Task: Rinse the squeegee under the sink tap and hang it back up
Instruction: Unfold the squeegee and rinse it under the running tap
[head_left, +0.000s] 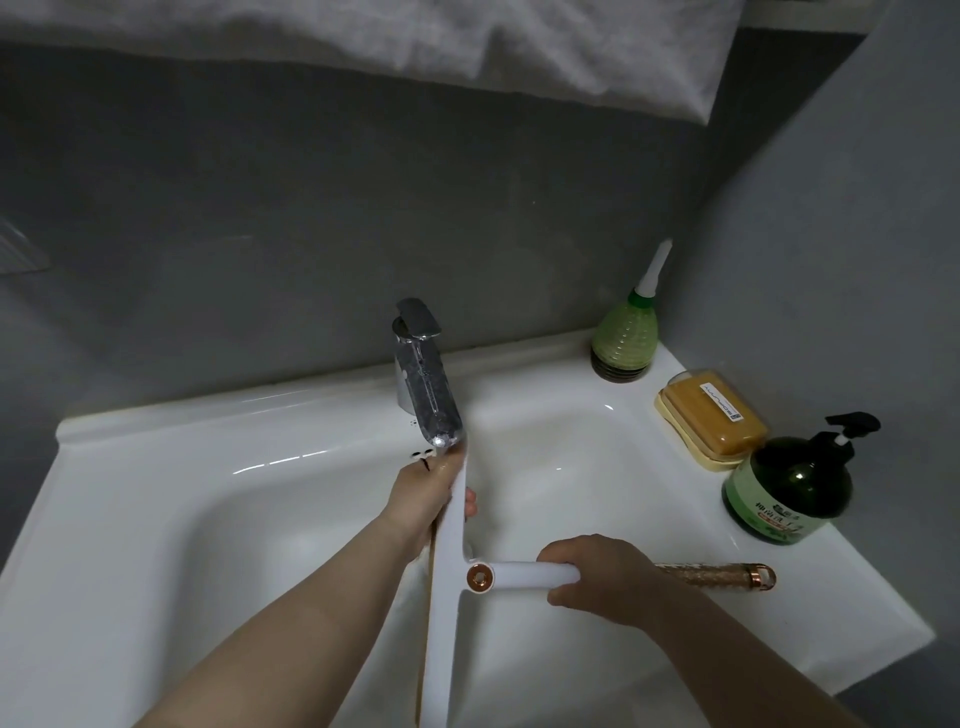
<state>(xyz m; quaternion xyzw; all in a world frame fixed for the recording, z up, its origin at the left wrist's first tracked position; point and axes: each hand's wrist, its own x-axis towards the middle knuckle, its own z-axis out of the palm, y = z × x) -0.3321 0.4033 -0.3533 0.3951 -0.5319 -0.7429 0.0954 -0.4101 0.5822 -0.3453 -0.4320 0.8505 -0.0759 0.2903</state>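
We hold the squeegee (448, 561) over the basin of the white sink (260, 493), its long white blade bar running from just under the spout of the chrome tap (423, 384) down toward us, and its handle sticking out to our right. The handle is white near the rose-gold pivot and turns into a glittering rose-gold end that reaches out over the sink's right edge. Our right hand (602, 582) wraps the white part of the handle, fingers closed around it. Our left hand (423, 493) grips the upper part of the blade bar just below the spout — the thumb shows on the right side of the bar, the other fingers are hidden behind it, the nails painted with dark marks. We cannot tell whether water is running.

On the sink's right ledge stand three things in a row: a ribbed green squeeze bottle (626, 338) with a long white nozzle in the back corner, an orange soap bar in a pale yellow dish (709, 415) beside it, and nearest us a dark green pump bottle (789, 488) with a black pump. Behind is a grey wall (311, 208), and a white towel (363, 47) hangs across the top.
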